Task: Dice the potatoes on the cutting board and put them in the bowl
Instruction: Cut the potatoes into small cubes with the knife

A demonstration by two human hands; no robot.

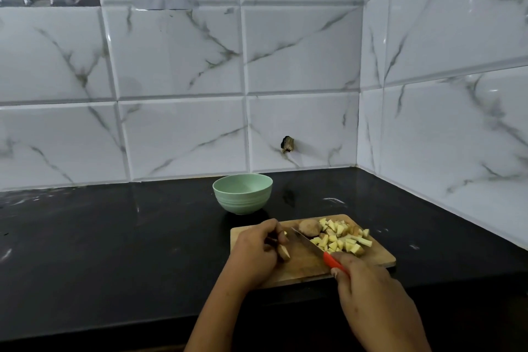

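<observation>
A wooden cutting board [303, 266] lies on the black counter. A pile of pale diced potato [341, 238] covers its far right part, with a whole brown potato [309, 227] at the pile's left edge. My left hand [258, 248] presses a small potato piece [283, 252] against the board. My right hand [368, 288] grips the red handle of a knife [333, 261]; its blade [307, 243] lies across the board, pointing toward my left fingers. A mint green bowl [243, 194] stands behind the board, its visible inside empty.
The black counter [114, 237] stretches to the left of the board. White marble tile walls meet in a corner at the back right. The counter's front edge runs below my forearms.
</observation>
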